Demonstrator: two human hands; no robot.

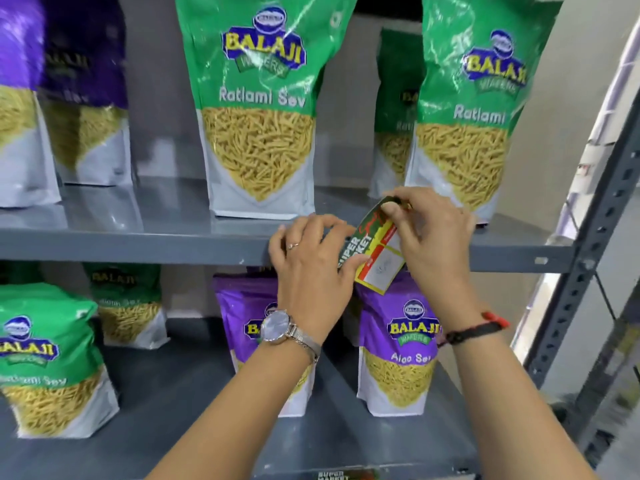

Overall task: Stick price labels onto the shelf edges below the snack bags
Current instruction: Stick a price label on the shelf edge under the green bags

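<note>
A price label [375, 251], green, red and yellow with "SUPER MARKET" printed on it, is held tilted in front of the grey shelf edge [138, 245]. My left hand [311, 268] grips its lower left side. My right hand [429, 237] pinches its upper right corner. Just above the shelf edge stand two green Ratlami Sev bags, one at the centre [258, 109] and one to the right [471, 109]. The label sits between them. My hands hide how much of the label touches the edge.
Purple bags [83, 91] stand at the upper left. On the lower shelf are purple Aloo Sev bags [398, 358] and green bags [48, 362]. The perforated rack upright [585, 278] runs down the right. Another label [339, 475] is on the bottom shelf edge.
</note>
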